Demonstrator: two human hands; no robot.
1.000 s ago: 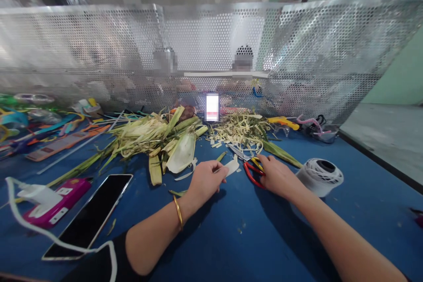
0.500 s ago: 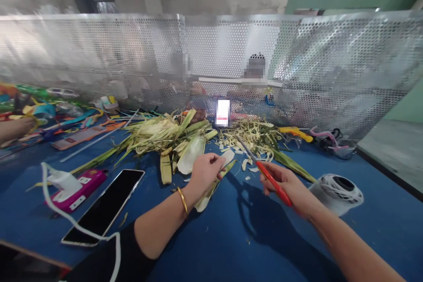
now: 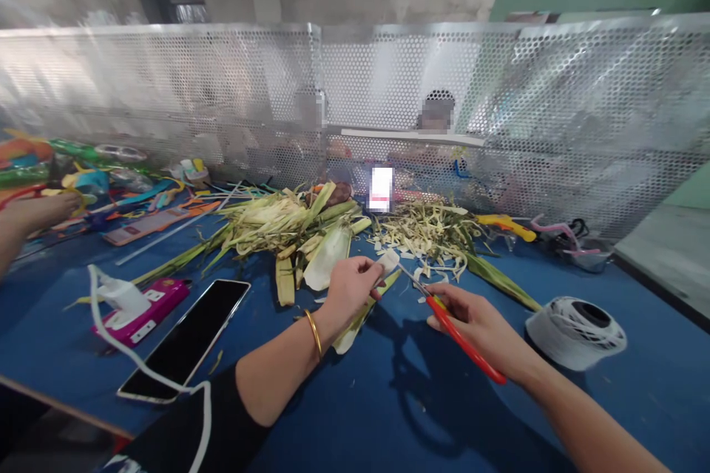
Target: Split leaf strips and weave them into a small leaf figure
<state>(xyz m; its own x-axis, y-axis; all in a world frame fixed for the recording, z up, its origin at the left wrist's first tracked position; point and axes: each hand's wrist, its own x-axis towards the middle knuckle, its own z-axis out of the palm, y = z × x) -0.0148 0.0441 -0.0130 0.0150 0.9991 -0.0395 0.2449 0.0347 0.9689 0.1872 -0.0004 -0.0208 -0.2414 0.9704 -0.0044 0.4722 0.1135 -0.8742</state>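
Observation:
Between the thumb and fingers of my left hand (image 3: 355, 284) is a small pale piece of husk (image 3: 390, 260), held up above the table. My right hand (image 3: 477, 321) grips red-handled scissors (image 3: 458, 340), their blades pointing up and left. The blade tips are right at the free edge of the piece; whether they touch it I cannot tell. Under my left hand lies a longer husk strip (image 3: 349, 336), partly hidden. Beyond it is a broad pale husk leaf (image 3: 327, 262) beside a heap of husks (image 3: 260, 225). Narrow cut scraps (image 3: 433, 233) are piled behind the scissors.
To the left lie a black-screened phone (image 3: 188, 340), a magenta power strip (image 3: 147, 310) and a white cable. A cone of white thread (image 3: 577, 332) stands at right, with a yellow tool (image 3: 507, 225) farther back. Another person's hand (image 3: 52, 207) is at far left. A perforated metal screen (image 3: 238, 103) spans the back.
The scissors have dropped and tilted leftward, bringing their tips from above and beyond the husk piece to its edge. My left hand keeps its pinch. The view has shifted slightly.

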